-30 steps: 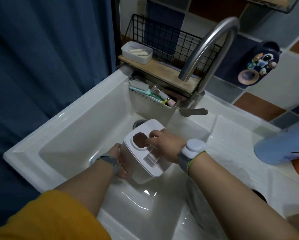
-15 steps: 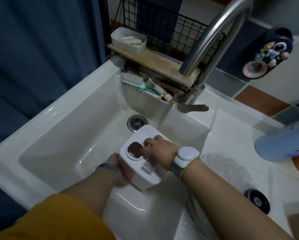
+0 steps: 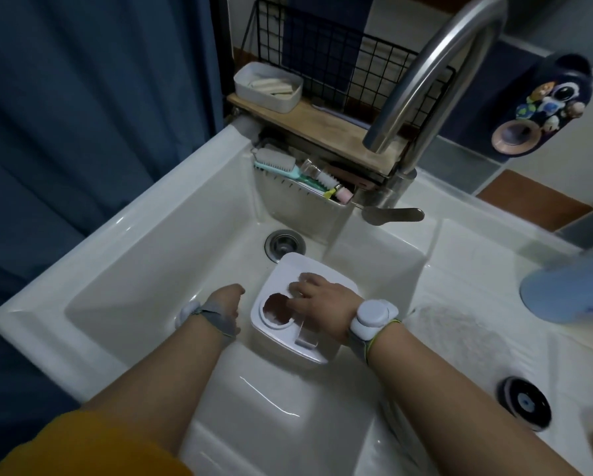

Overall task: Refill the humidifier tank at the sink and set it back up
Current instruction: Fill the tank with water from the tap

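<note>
Tank in the sink basin, faucet and shelf behind it.

The humidifier tank (image 3: 298, 324) stands in the sink (image 3: 123, 269), just in front of the drain (image 3: 284, 244). The right hand (image 3: 322, 304) rests on the tank's top; the left hand (image 3: 224, 304) hangs just left of the tank, apart from it. Behind the basin, the faucet (image 3: 436, 73) arches forward over a wooden shelf (image 3: 322, 130), which carries a soap dish (image 3: 267, 86) at its left end. A brush (image 3: 278, 164) lies in the caddy below the shelf. A curtain (image 3: 82, 97) hangs to the left.
</note>
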{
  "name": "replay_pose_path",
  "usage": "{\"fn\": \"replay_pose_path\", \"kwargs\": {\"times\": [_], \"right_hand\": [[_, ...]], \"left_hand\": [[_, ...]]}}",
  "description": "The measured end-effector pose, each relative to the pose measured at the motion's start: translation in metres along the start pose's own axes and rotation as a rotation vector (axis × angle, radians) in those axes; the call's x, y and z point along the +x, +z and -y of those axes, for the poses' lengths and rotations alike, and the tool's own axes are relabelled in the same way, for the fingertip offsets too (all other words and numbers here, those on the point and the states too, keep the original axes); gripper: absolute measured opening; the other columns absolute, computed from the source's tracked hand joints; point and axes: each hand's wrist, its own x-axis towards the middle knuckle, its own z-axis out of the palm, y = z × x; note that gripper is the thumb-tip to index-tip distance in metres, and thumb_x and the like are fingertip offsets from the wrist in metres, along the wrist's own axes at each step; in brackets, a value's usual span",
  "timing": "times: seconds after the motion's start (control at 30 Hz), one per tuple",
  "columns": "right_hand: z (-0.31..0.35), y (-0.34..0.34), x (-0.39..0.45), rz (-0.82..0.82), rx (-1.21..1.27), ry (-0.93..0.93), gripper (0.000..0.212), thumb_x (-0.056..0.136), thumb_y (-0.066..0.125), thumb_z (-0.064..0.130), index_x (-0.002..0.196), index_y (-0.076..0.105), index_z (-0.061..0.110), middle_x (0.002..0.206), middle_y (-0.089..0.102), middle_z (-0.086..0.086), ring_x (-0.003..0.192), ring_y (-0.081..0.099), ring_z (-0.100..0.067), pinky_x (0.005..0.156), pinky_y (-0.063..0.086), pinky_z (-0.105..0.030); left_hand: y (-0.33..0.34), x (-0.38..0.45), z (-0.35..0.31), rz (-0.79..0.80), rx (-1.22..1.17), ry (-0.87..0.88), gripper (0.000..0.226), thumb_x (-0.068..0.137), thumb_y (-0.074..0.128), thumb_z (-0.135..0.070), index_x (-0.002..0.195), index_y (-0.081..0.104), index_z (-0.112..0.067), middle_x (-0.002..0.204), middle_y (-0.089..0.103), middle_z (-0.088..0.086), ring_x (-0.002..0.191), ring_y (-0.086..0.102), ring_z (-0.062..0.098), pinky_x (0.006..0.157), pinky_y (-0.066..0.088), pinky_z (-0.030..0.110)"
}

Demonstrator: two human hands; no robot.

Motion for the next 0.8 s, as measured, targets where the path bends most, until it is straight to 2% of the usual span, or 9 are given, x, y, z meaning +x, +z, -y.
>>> {"fn": "replay_pose_path", "kwargs": {"times": [0.07,0.1,0.13,0.2,0.27,0.37,0.5,0.6,0.8], "right_hand": [[-0.004,-0.009,-0.009,-0.167,0.167,0.056,0.048,0.094,0.048,0.014,0.141,0.043,0.02,0.153,0.033,-0.006,0.145,0.02,-0.028,0.11,0.034,-0.04],[-0.009,-0.019,-0.016,-0.322,0.246,0.107,0.053,0.088,0.049,0.005,0.139,0.046,0.015,0.15,0.037,-0.011,0.143,0.026,-0.031,0.112,0.032,-0.041],[-0.016,-0.027,-0.021,-0.497,0.285,0.185,0.059,0.077,0.049,-0.003,0.135,0.051,0.009,0.144,0.044,-0.017,0.136,0.035,-0.036,0.11,0.036,-0.043],[-0.039,-0.044,-0.038,-0.854,0.281,0.402,0.06,0.065,0.049,-0.007,0.123,0.057,0.002,0.129,0.053,-0.021,0.121,0.046,-0.038,0.103,0.04,-0.039],[-0.062,-0.06,-0.054,-0.999,0.292,0.639,0.054,0.07,0.055,-0.004,0.124,0.056,0.001,0.128,0.051,-0.021,0.117,0.045,-0.037,0.101,0.034,-0.033],[-0.089,-0.074,-0.059,-0.86,0.344,0.83,0.047,0.084,0.055,0.005,0.129,0.049,-0.003,0.131,0.048,-0.025,0.119,0.043,-0.041,0.099,0.031,-0.036],[-0.099,-0.073,-0.051,-0.609,0.39,0.857,0.028,0.092,0.047,0.007,0.117,0.054,-0.004,0.119,0.057,-0.027,0.112,0.051,-0.041,0.087,0.037,-0.038],[-0.096,-0.071,-0.05,-0.624,0.475,0.903,0.023,0.091,0.044,0.002,0.111,0.053,-0.004,0.112,0.06,-0.026,0.105,0.055,-0.039,0.073,0.036,-0.033],[-0.095,-0.071,-0.049,-0.619,0.517,0.955,0.024,0.091,0.04,0.002,0.11,0.055,0.001,0.108,0.063,-0.025,0.099,0.058,-0.039,0.069,0.032,-0.031]], "left_hand": [[0.001,-0.012,-0.004,-0.056,0.124,0.174,0.045,0.092,0.051,-0.02,0.135,0.045,-0.007,0.133,0.05,0.013,0.122,0.048,0.026,0.087,0.041,0.037],[0.002,-0.023,-0.005,-0.095,0.273,0.292,0.043,0.091,0.053,-0.016,0.133,0.047,-0.007,0.133,0.051,0.013,0.118,0.049,0.026,0.087,0.042,0.035],[0.0,-0.025,-0.003,-0.139,0.44,0.447,0.04,0.09,0.054,-0.013,0.129,0.051,-0.008,0.131,0.053,0.014,0.114,0.052,0.026,0.09,0.041,0.032],[-0.002,-0.035,0.008,-0.181,0.538,0.748,0.031,0.085,0.057,-0.009,0.116,0.059,-0.014,0.121,0.06,0.012,0.104,0.058,0.024,0.088,0.043,0.029],[-0.007,-0.046,0.021,-0.17,0.547,0.926,0.027,0.083,0.058,-0.006,0.106,0.06,-0.021,0.115,0.059,0.008,0.103,0.059,0.022,0.089,0.046,0.03],[-0.017,-0.055,0.032,-0.064,0.636,1.011,0.029,0.085,0.058,-0.004,0.102,0.06,-0.027,0.113,0.059,0.002,0.101,0.06,0.018,0.093,0.049,0.034],[-0.028,-0.064,0.038,-0.085,0.676,1.02,0.027,0.083,0.064,-0.008,0.1,0.059,-0.03,0.108,0.064,-0.001,0.098,0.062,0.017,0.088,0.049,0.031],[-0.033,-0.067,0.038,-0.123,0.748,1.006,0.027,0.082,0.065,-0.011,0.104,0.061,-0.027,0.11,0.064,-0.003,0.096,0.062,0.014,0.084,0.046,0.024],[-0.034,-0.069,0.044,-0.175,0.941,0.933,0.025,0.084,0.064,-0.022,0.109,0.062,-0.024,0.109,0.061,-0.004,0.096,0.059,0.012,0.079,0.042,0.021]]}}
